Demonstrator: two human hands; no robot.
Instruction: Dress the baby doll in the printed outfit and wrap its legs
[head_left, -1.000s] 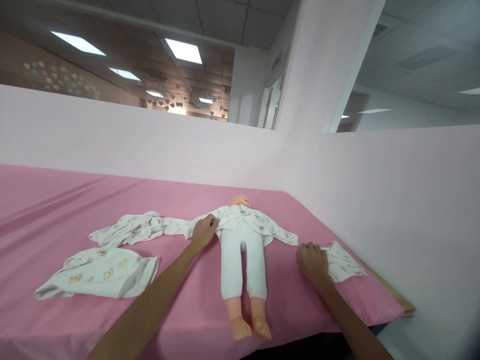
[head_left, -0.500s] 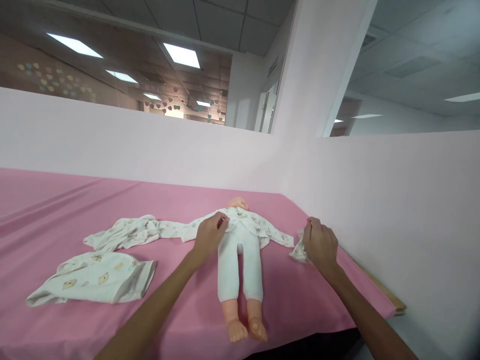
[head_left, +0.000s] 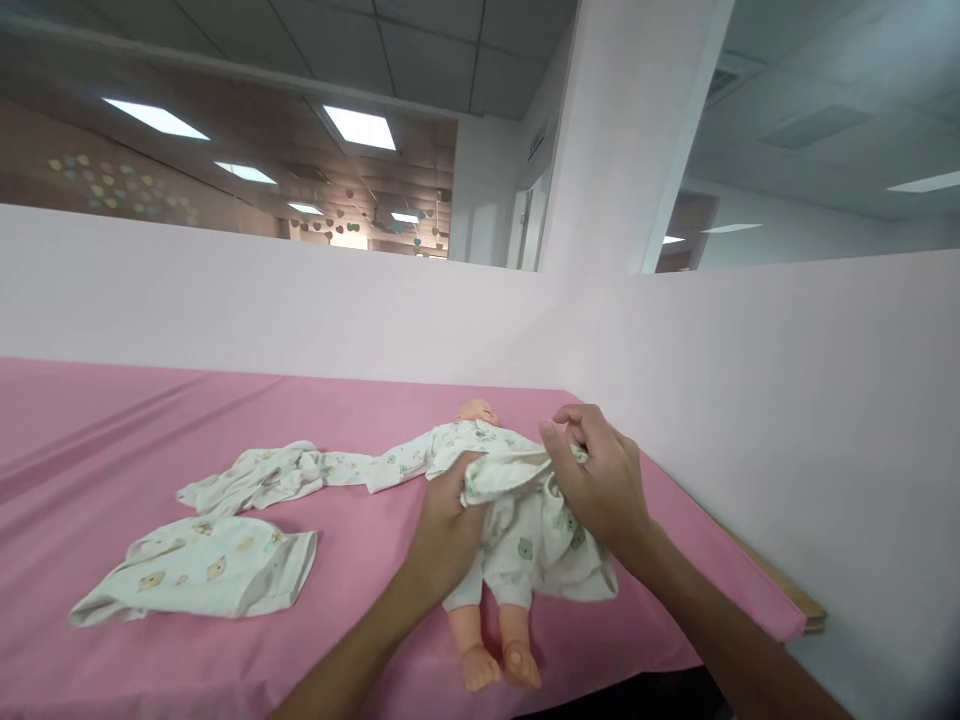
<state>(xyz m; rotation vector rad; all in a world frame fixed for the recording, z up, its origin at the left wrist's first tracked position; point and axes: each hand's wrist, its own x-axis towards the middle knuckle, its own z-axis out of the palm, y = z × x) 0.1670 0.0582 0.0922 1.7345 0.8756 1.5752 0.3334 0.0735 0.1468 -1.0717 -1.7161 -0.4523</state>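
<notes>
Pink cloth covers the worktop, which fills the lower left and middle of the frame. A baby doll lies on its back just right of centre, head toward the pale partition wall, bare feet toward the lower edge. The left hand rests at the doll's hip with fingers curled around a fold of the printed white garment that drapes over the doll's body. The right hand hovers just above the doll's chest, fingers pinched on the same garment's upper edge. One long sleeve of it trails left to a crumpled white garment. Below that, in the lower left, lies a flat pair of printed baby trousers, well apart from both hands.
</notes>
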